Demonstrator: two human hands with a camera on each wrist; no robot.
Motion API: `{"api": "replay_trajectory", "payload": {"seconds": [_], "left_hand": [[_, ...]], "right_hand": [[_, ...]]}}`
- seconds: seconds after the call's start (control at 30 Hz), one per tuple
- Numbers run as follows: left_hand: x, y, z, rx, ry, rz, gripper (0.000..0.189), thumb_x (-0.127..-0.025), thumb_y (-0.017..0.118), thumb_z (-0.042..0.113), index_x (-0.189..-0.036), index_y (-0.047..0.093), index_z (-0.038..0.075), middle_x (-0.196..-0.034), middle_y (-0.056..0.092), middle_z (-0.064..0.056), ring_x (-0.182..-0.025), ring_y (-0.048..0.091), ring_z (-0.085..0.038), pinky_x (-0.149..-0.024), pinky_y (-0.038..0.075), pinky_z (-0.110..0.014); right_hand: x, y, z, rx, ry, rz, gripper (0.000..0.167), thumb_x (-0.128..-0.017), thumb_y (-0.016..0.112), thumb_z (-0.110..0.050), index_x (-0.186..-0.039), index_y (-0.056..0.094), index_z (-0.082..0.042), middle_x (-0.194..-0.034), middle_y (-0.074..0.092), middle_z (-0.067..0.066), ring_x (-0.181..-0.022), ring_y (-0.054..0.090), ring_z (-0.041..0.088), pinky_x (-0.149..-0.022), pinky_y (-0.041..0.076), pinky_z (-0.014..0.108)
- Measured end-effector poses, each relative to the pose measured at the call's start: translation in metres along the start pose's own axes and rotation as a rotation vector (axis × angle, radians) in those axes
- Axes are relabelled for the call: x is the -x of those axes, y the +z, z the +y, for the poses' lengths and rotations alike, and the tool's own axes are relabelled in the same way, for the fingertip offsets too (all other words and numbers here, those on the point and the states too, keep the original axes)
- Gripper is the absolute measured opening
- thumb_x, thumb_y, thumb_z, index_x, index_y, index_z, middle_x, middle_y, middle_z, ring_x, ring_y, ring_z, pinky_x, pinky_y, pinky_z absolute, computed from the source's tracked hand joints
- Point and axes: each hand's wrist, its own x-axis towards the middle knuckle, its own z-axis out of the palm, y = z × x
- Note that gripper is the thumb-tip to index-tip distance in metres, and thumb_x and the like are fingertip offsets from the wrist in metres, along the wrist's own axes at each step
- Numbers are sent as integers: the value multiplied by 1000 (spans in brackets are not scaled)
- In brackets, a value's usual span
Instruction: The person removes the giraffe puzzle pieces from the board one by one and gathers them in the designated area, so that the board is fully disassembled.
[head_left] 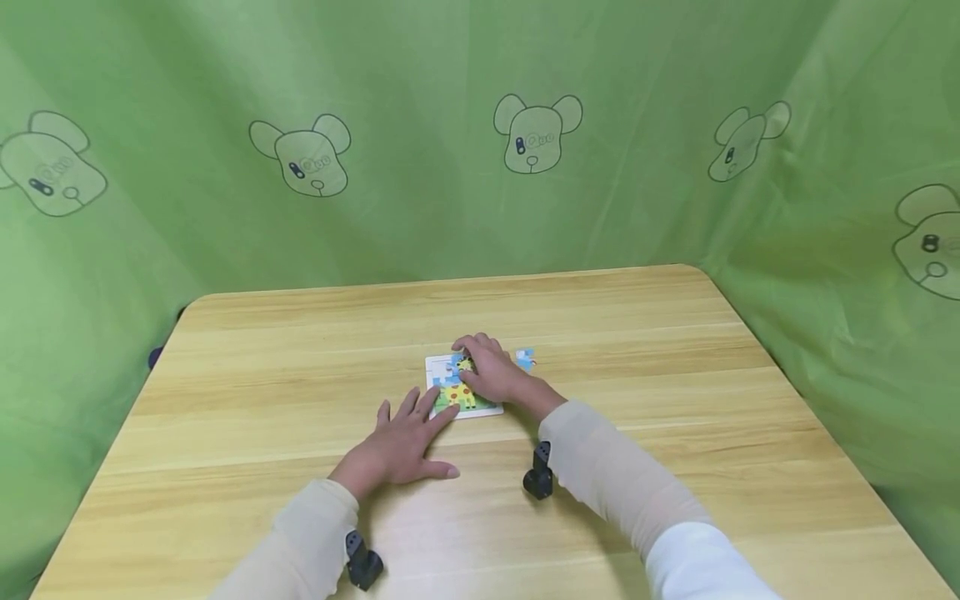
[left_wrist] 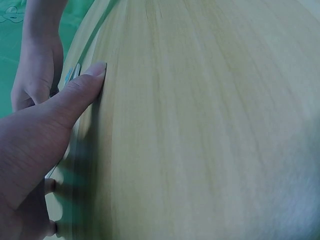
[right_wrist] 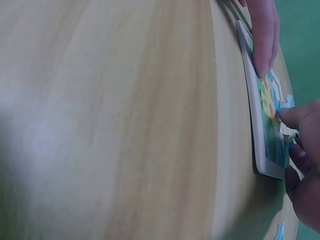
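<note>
A small jigsaw puzzle [head_left: 459, 398] with a yellow giraffe picture lies in a white frame on the wooden table, seen edge-on in the right wrist view. My left hand [head_left: 401, 442] has its fingers spread, the fingertips pressing on the puzzle's lower left part, thumb out over the table. At the puzzle's upper right, my right hand [head_left: 491, 371] pinches a puzzle piece [right_wrist: 288, 131] between thumb and fingers. This hand covers much of the frame's right side. Part of the white backing shows at the upper left, beside a blue-edged piece with the giraffe's head.
One loose blue and white piece [head_left: 525, 359] lies on the table [head_left: 637, 333] just right of the frame. Green curtains [head_left: 420, 208] with bear-head outlines hang behind the table and at both sides. A black device [head_left: 538, 475] is strapped to each wrist.
</note>
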Motion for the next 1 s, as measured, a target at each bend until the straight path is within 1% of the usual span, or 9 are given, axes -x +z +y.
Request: {"api": "replay_trajectory", "payload": {"seconds": [0.17,0.4,0.5,0.6,0.73,0.87,1.0], "left_hand": [[0,0,0,1,3,1,89,-79,51,73,-151,23,28,-159,7,-12,-142,10,-43,-101,14,-73],[0,0,0,0,-1,-2,88,-79,51,72,-151,23,28,-159,7,-12,-142,11,-43,-101,14,-72],[-1,0,0,-4,-3,-1,88,-80,51,72,-151,23,28,-159,9,-12,-142,11,-43,-101,15,-72],[0,0,0,-7,-8,-4,88,-79,51,72,-151,23,29,-159,9,-12,-142,12,-43,-102,15,-72],[0,0,1,-16,-10,-4,88,-79,51,72,-151,23,29,-159,9,-12,-142,12,-43,-102,15,-71],[1,-1,1,-11,-9,-7,88,-79,51,72,-151,22,29,-159,8,-12,-142,11,-43,-102,15,-72],[0,-1,0,-5,-4,-2,89,-79,51,72,-151,22,29,-159,8,-12,-142,11,-43,-102,14,-72]], "right_hand": [[0,3,1,-9,-2,37,33,-91,61,-19,-124,53,-16,-115,50,4,-108,47,20,-97,40,40],[2,4,1,-47,-6,57,25,-93,57,-16,-118,53,-17,-114,57,3,-109,54,20,-97,43,39],[2,4,1,-77,0,64,21,-95,56,-16,-115,54,-17,-110,59,2,-103,56,17,-92,46,36],[2,3,4,-98,5,77,17,-95,55,-16,-112,55,-17,-103,60,0,-94,56,14,-85,48,33],[3,1,8,-126,21,86,18,-95,56,-18,-113,55,-18,-96,60,-1,-86,56,12,-79,49,30],[6,-5,13,-173,45,105,22,-95,57,-18,-116,56,-16,-94,62,1,-84,57,13,-77,49,30],[11,-13,19,-197,53,149,23,-94,57,-16,-117,59,-14,-95,62,3,-85,56,16,-78,48,33]]}}
